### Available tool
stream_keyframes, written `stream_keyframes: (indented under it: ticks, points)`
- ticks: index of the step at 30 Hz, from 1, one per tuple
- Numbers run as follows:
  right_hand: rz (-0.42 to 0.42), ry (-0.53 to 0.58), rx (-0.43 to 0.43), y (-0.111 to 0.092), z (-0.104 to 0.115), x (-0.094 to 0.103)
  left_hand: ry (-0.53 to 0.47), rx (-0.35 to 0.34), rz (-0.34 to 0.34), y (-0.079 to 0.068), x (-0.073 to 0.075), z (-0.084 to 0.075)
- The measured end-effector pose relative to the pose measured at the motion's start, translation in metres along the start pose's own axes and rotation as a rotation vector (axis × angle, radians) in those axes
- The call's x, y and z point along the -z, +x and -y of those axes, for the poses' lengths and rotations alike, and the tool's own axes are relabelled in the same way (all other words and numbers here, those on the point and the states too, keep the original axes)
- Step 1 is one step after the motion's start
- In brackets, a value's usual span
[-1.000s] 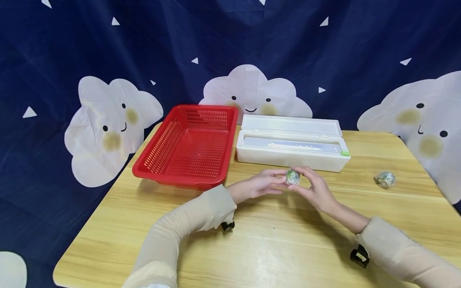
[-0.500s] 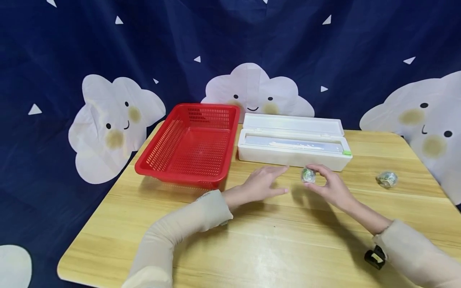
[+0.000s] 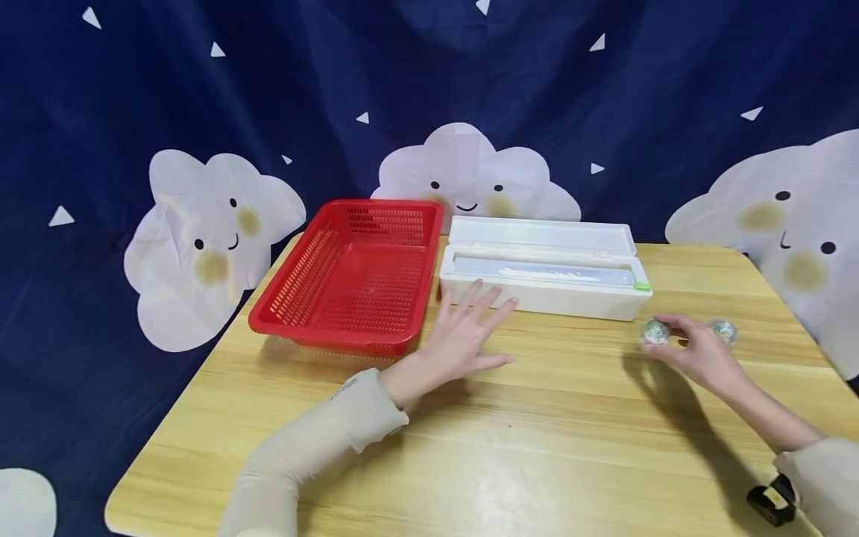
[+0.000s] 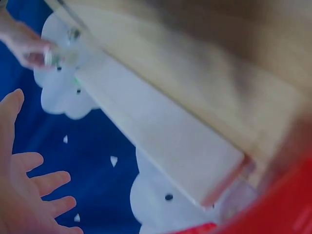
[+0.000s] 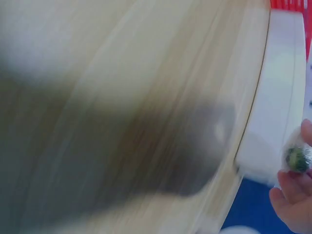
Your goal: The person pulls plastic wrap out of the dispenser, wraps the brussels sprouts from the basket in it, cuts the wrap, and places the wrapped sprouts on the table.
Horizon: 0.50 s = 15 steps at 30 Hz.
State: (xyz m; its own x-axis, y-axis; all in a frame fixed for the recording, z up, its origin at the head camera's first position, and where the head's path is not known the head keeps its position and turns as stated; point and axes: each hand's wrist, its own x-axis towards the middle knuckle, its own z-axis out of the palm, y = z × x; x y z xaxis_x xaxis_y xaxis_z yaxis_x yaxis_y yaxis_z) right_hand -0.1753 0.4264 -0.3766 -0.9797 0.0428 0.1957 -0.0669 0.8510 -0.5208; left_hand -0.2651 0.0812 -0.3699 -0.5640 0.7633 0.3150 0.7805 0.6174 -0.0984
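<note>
My right hand (image 3: 701,356) pinches a small round bundle (image 3: 655,333) in clear plastic wrap between thumb and fingers, above the table's right side. Something green shows through the wrap of the bundle (image 5: 297,158) in the right wrist view. A second wrapped bundle (image 3: 724,331) lies on the table just beyond that hand, partly hidden by it. My left hand (image 3: 463,339) is spread and holds nothing; its fingertips overlap the front of the white cling film dispenser (image 3: 543,297) in the head view. The dispenser's lid (image 3: 540,235) is raised, with film visible in its slot.
A red plastic basket (image 3: 268,328) with perforated sides stands at the back left, beside the dispenser. The wooden table (image 3: 483,462) ends at a dark blue cloth (image 3: 322,67) printed with clouds.
My right hand has carried the wrapped bundle rightward, toward the second one. My left hand has let go of the bundle, drawn left and spread its fingers.
</note>
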Motion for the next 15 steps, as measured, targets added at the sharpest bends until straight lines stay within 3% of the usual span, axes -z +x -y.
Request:
stream_keyframes:
  ticks: [5,10,15]
  points:
    - [0.016,-0.051,-0.037,-0.003,-0.025,0.008,-0.037,0.098,-0.04,-0.013,0.011,0.018]
    - [0.014,-0.096,-0.022,-0.007,-0.048,0.007,-0.114,0.179,-0.023,-0.022,0.014,0.029]
    - [0.036,-0.146,-0.028,-0.012,-0.063,0.001,-0.13,0.222,-0.005,-0.027,0.015,0.036]
